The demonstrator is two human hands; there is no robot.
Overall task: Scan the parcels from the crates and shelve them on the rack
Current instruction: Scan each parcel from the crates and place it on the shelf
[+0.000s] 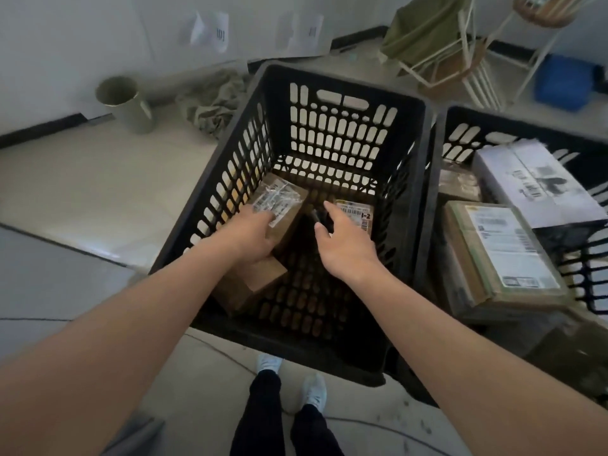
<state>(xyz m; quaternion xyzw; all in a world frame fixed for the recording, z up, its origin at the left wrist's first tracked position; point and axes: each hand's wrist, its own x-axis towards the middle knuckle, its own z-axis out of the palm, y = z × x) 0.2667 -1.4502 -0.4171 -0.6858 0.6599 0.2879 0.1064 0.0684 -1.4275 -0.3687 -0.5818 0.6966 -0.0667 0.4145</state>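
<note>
A black slatted crate [348,123] stands on the floor in front of me. Inside it, my left hand [253,232] grips a brown parcel [283,205] with a white label, close to the left wall. A second brown parcel [253,284] lies under my wrist. My right hand [345,241] reaches into the crate's middle with a small dark device [315,214] between thumb and fingers; I cannot make out what it is. Just beyond it lies a third parcel [357,215] with a printed label.
A second black crate [460,126] at the right holds a taped brown parcel [503,255] and a white box [533,182]. A green bucket [123,103] and a crumpled cloth [214,100] sit by the wall. A white-framed chair [454,54] stands behind.
</note>
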